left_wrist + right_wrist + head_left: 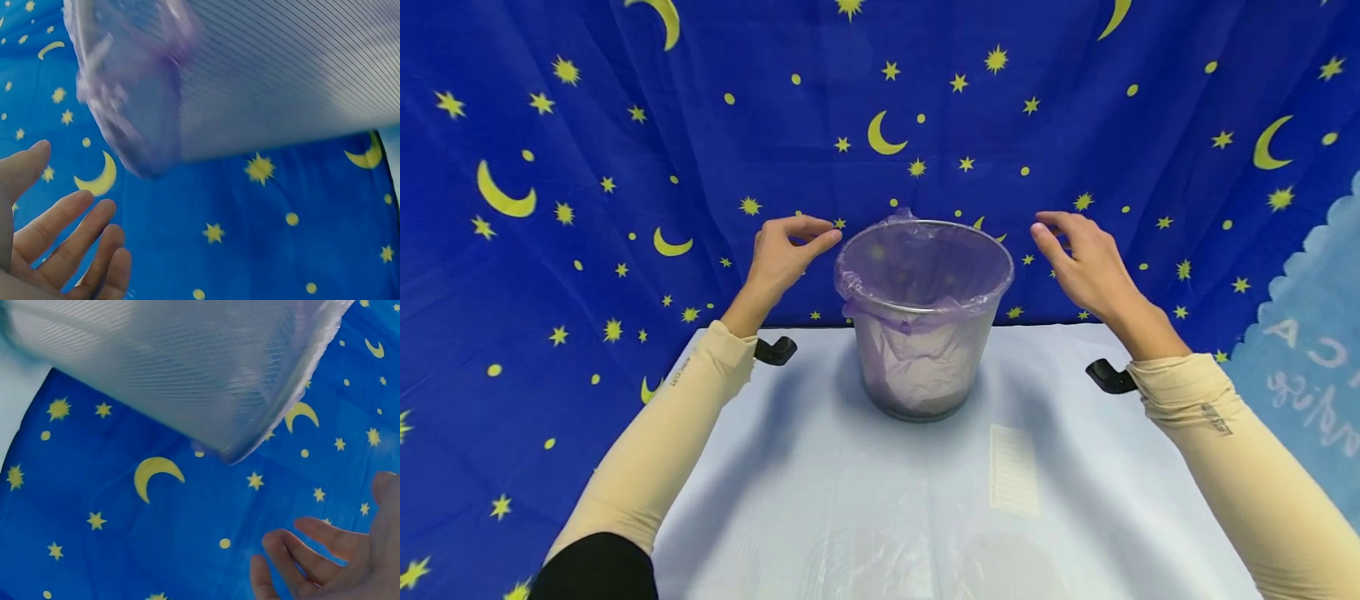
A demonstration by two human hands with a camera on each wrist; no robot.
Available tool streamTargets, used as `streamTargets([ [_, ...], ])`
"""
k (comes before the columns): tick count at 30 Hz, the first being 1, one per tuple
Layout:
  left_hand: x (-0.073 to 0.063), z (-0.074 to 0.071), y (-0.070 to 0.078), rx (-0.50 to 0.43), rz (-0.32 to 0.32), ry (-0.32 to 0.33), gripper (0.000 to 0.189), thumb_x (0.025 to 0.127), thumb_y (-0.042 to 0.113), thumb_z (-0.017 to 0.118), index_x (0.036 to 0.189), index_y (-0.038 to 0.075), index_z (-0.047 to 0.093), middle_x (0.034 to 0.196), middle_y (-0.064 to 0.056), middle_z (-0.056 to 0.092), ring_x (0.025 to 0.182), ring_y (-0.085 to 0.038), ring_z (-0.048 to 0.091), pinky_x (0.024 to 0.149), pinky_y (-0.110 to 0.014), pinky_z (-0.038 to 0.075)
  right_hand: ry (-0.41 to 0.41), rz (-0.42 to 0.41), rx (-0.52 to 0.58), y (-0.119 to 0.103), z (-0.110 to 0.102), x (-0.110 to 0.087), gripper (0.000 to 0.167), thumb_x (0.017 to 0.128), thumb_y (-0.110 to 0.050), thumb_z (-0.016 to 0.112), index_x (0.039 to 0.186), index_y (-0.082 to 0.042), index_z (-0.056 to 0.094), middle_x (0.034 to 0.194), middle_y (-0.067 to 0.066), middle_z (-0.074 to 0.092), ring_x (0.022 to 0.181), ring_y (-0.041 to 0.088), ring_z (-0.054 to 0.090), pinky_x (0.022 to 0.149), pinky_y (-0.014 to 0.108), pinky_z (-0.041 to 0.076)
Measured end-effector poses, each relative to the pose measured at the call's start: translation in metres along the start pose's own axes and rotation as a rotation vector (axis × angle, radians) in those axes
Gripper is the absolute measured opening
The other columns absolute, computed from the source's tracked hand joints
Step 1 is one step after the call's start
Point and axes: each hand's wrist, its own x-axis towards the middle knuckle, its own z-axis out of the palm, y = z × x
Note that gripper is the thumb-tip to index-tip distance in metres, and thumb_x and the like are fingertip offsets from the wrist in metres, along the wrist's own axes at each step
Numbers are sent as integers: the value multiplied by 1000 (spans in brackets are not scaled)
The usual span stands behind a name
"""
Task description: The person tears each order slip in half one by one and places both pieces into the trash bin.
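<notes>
A mesh wastebasket stands upright on the white table, lined with a thin purple trash bag. The bag's edge is folded out over the rim, with a loose bit sticking up at the back. To the left of the rim, my left hand hangs in the air, apart from the basket, its fingers relaxed. My right hand hovers off the right side of the rim, also touching nothing. Both wrist views show loosely bent fingers with nothing in them, beside the basket's mesh wall.
Behind the table hangs a blue cloth with yellow moons and stars. A pale rectangular patch lies on the table in front of the basket. At the right edge is a light blue panel with white lettering.
</notes>
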Motion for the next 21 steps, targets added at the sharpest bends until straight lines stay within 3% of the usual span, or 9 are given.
streamTargets([
  [5, -4, -5, -14, -9, -59, -9, 40, 92, 50, 80, 119, 20, 81, 119, -3, 77, 114, -18, 65, 88, -39, 53, 6, 17, 2, 13, 3, -13, 62, 113, -48, 40, 155, -3, 49, 151, 28, 52, 136, 49, 50, 111, 68, 40],
  [17, -16, -4, -35, 27, -76, 25, 36, 93, 45, 81, 114, 16, 82, 113, -6, 80, 111, -21, 67, 91, -38, 50, 7, 18, -1, 30, 20, -30, 61, 113, -45, 43, 153, 0, 50, 150, 29, 53, 139, 49, 47, 112, 68, 37],
  [21, -20, -1, -45, 24, -64, 20, 36, 94, 43, 80, 115, 14, 82, 117, -7, 79, 120, -21, 65, 102, -41, 50, -8, 33, -24, 41, 28, -36, 63, 113, -46, 42, 152, 3, 49, 151, 31, 51, 142, 51, 42, 115, 70, 31],
])
